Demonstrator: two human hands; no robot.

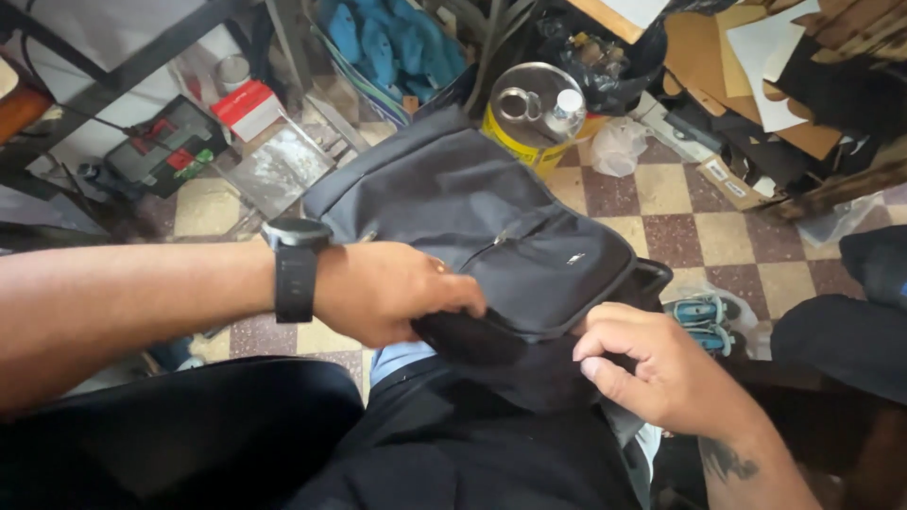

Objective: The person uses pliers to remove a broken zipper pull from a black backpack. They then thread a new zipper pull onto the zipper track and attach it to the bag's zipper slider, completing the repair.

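Note:
A dark grey backpack (472,203) lies across my lap, its zipped front pocket facing up. My left hand (392,291), with a black watch on the wrist, grips the near edge of the backpack's front pocket, fingers curled over dark fabric. My right hand (652,364) is closed on the bag's lower edge at the right, thumb and fingers pinching the black material. Dark trousers cover my legs beneath the bag.
A yellow metal can (529,113) with a round lid and white cap stands behind the bag on the checkered tile floor (699,227). Cardboard pieces (756,57) lie at top right, a red and white box (248,106) and black case (165,146) at left, sandals (704,316) at right.

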